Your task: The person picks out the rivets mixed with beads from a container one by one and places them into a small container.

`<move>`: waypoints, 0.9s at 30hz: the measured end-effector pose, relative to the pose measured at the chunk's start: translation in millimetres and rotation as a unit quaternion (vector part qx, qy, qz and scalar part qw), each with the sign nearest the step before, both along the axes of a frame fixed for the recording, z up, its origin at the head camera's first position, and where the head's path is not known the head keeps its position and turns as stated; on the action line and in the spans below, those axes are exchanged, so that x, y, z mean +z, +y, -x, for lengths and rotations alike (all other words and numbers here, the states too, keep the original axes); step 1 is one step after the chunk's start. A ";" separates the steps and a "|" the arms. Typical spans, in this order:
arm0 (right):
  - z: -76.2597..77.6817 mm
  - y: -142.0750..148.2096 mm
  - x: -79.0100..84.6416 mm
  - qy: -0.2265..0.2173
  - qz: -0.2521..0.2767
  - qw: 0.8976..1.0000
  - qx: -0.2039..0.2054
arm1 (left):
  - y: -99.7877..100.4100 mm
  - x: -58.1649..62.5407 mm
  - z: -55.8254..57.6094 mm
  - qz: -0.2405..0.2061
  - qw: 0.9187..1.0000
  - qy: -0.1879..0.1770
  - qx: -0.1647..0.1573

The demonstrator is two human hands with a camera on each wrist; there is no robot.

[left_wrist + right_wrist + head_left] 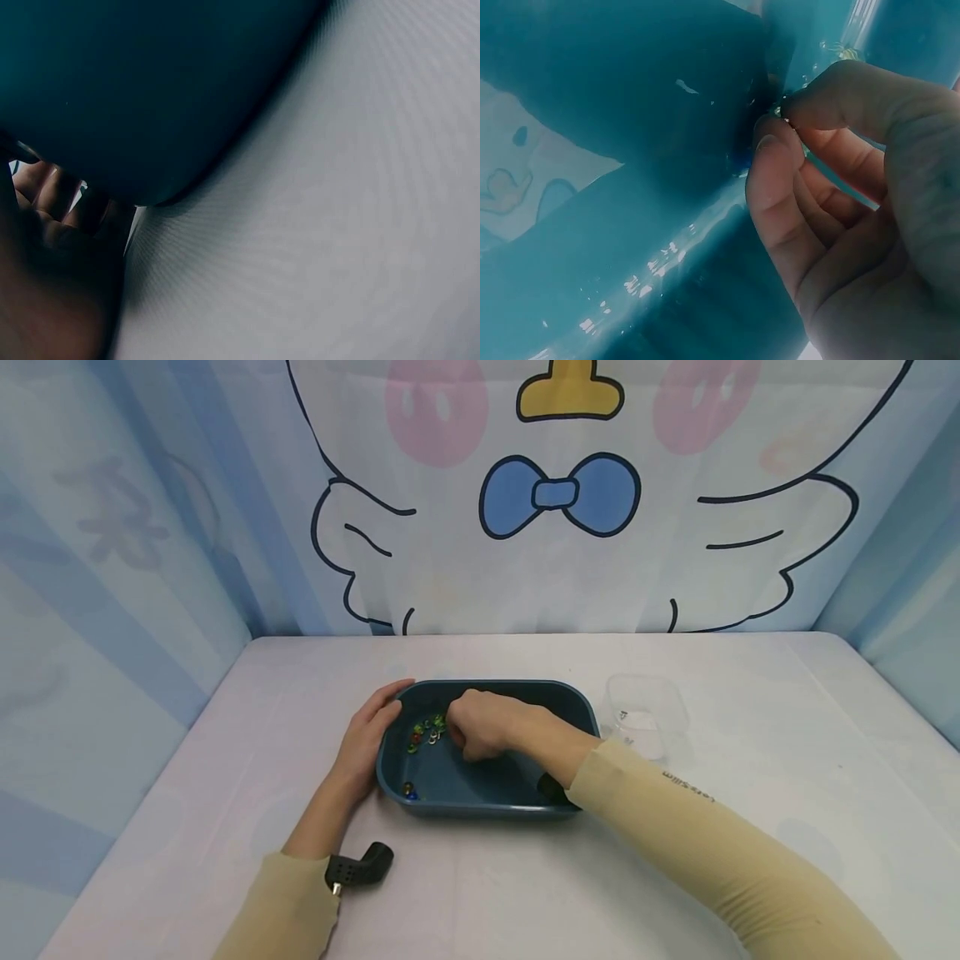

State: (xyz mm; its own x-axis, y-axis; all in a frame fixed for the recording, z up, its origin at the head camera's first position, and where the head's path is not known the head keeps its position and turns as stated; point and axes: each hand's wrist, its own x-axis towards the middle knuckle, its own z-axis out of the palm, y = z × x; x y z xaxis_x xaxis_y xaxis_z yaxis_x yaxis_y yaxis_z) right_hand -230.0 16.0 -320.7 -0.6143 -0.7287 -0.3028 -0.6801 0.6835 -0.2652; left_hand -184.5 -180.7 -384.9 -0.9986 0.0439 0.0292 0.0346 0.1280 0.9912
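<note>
A dark blue-green tray [480, 814] stands on the table with small glass marbles [416, 737] in its left part, mostly green, with some red and clear ones. Two more marbles [409, 791], amber and blue, lie in its near left corner. My left hand [360, 747] grips the tray's left side, thumb at the rim and fingers along the outer wall. Inside the tray, just right of the marble cluster, my right hand [483, 724] is bent downward. In the right wrist view its thumb and index fingertip pinch something tiny and shiny, seemingly a marble [778, 111], mostly hidden.
A clear plastic box [648, 714] with a white label sits on the table right of the tray. A printed curtain [555, 577] hangs behind the table's far edge. A black wrist camera [360, 865] juts out from the left wrist.
</note>
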 end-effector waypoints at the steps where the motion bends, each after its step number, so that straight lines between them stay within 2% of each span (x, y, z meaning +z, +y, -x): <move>1: 0.0 0.0 -0.2 -0.001 0.002 1.000 -0.001 | -0.1 0.0 -0.1 0.001 1.000 0.000 0.000; 14: 1.2 2.9 1.4 -0.009 0.034 0.999 -0.014 | -1.3 -1.0 -0.6 -0.003 1.000 0.006 -0.004; 27: 2.7 6.6 4.7 0.015 0.070 0.997 -0.018 | -1.3 -1.3 0.2 0.001 1.000 0.007 -0.005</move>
State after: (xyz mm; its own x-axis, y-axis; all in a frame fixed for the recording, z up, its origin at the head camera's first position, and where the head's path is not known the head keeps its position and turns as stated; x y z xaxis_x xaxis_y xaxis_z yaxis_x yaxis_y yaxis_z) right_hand -232.6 22.6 -315.9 -0.6486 -0.7391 -0.1815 -0.6639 0.6661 -0.3399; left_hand -184.7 -182.0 -386.1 -0.9976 0.0548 0.0425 0.0493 0.1299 0.9903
